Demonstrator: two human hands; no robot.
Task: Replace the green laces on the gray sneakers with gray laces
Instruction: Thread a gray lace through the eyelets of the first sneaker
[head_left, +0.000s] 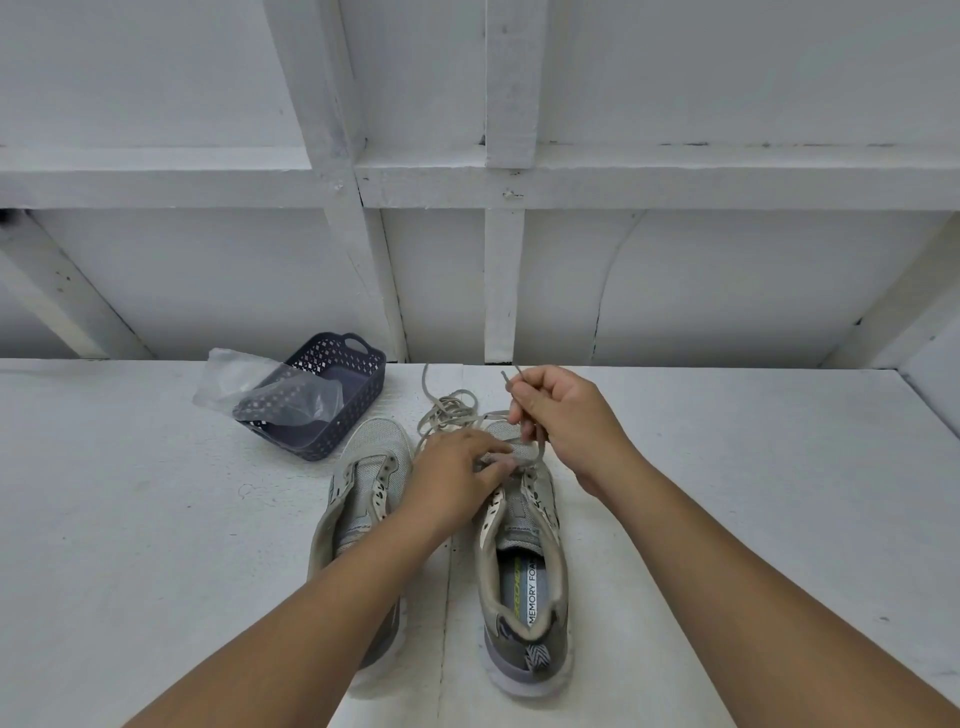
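Two gray sneakers stand side by side on the white table, toes pointing away from me. The left sneaker (363, 499) has no lace in its eyelets. My left hand (457, 475) rests on the front eyelets of the right sneaker (524, 566), fingers pressing the tongue area. My right hand (563, 415) is raised above that shoe's toe and pinches the gray lace near its tip (511, 376). A loose tangle of gray laces (449, 410) lies on the table just beyond the shoes. No green lace is visible.
A dark blue perforated basket (358, 374) sits at the back left, with a clear plastic bag (260, 387) draped over its near corner. The white table (156, 519) ends at a white framed wall behind.
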